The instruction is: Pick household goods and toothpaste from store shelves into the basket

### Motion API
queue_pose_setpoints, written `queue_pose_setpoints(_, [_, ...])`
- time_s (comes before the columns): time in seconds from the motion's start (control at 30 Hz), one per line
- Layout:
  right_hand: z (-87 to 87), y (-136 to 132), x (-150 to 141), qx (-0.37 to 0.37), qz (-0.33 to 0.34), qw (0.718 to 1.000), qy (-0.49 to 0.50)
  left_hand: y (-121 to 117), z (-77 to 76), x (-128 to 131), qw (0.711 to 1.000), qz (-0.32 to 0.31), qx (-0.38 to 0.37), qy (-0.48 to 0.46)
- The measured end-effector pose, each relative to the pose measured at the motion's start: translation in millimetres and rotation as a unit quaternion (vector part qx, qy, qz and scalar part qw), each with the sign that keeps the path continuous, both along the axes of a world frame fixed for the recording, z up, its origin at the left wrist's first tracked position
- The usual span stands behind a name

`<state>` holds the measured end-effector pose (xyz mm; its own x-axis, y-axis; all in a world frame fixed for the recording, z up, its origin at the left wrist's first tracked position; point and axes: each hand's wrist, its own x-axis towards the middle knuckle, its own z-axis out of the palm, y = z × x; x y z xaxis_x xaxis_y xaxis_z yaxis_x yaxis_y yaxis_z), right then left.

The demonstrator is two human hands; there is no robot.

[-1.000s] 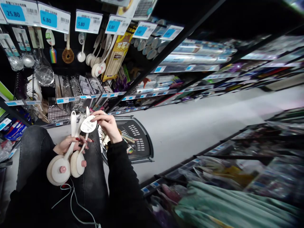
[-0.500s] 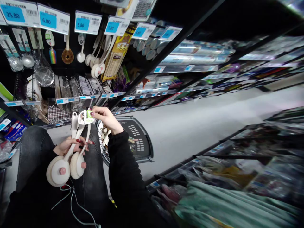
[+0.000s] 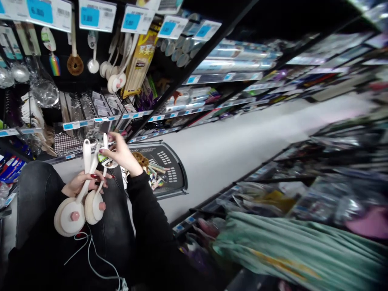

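Two round-headed dish brushes with long white handles and pink knobs, a larger one (image 3: 69, 216) and a smaller one (image 3: 94, 207), are above my lap. My left hand (image 3: 80, 184) is wrapped round their handles, partly hidden behind them. Another white handle end shows beside the larger brush's handle. My right hand (image 3: 121, 152) has its thumb and fingers round the upper end of the smaller brush's handle. Just below that thumb hangs a cardboard label (image 3: 108, 162), green, white and dark.
A dark shopping basket (image 3: 179, 171) with several utensils stands on the floor to the right. Ahead is a shelf rack (image 3: 71, 126) with hanging brushes, ladles and price tags. Packed goods, including a green cloth-like item (image 3: 273, 242), line the right. The grey aisle floor (image 3: 218, 141) runs between.
My right hand has shifted from pinching the label to the handle's end, and the label now hangs lower. The view has shifted slightly; more of the basket's contents shows.
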<state>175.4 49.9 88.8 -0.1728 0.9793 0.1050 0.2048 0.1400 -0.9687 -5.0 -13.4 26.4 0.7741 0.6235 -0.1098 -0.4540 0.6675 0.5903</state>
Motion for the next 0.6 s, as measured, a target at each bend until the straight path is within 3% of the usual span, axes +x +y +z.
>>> queue_pose_setpoints(0.1, [-12.7,-13.3,-5.0,-0.103,0.042,0.99,0.082,0.3,2.4,1.6,0.999,-0.026,0.016,0.01])
queue_pose_setpoints(0.17, [-8.8,-26.9,0.2,-0.127,0.031,0.981,0.145,1.4,3.9,3.7,0.999,-0.043,0.028,0.015])
queue_pose_setpoints(0.3, [17.7,-67.0,48.8,-0.062,-0.175,0.962,0.201,8.0,5.1,-2.8,0.999,0.029,0.036,0.005])
queue_pose_setpoints(0.4, [26.1,-96.6,117.0,0.05,-0.381,0.9,0.208,15.7,3.3,-20.0,0.996,0.088,-0.004,-0.002])
queue_pose_setpoints(0.5, [5.9,-116.2,186.4,0.128,-0.513,0.83,0.178,20.3,3.3,-32.4,0.993,0.12,-0.01,0.01])
queue_pose_setpoints(0.53, [-7.3,-120.4,204.2,0.116,-0.533,0.824,0.153,20.6,4.2,-33.0,0.992,0.128,-0.001,0.016])
queue_pose_setpoints(0.6, [-40.7,-125.5,227.9,0.066,-0.529,0.84,0.105,19.8,6.6,-29.6,0.991,0.132,0.011,0.028])
